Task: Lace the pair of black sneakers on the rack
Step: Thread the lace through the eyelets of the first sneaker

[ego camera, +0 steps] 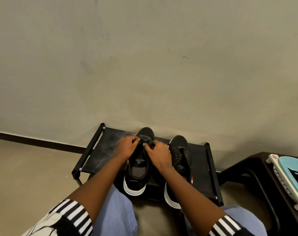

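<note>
Both black sneakers stand side by side on the black rack [100, 155] in the lower centre of the frame, toes toward the wall. The left sneaker [138, 169] is under work; the right sneaker [180, 160] beside it shows open eyelets and no lace that can be made out.

The left hand [126, 147] and the right hand [159, 155] meet over the forward eyelets of the left sneaker. Each grip is narrow, fingertips pinched on what appears to be the black lace [144, 143]; black on black, the lace itself is hard to separate from the upper.

Judgement: lacing of the first shoe is at an early stage, the second not begun.

Risks noted:
- A lace end may slip from the pinch, because the hold is at the fingertips only.
- An eyelet may be missed or crossed wrongly, because lace, eyelets and upper share one colour.
- Uneven pulls could leave one end short.
- A firm tug could drag the sneaker, whose heel overhangs the near edge of the rack.

At the right edge of the frame a pale blue tray [288, 169] rests on a dark stool.
</note>
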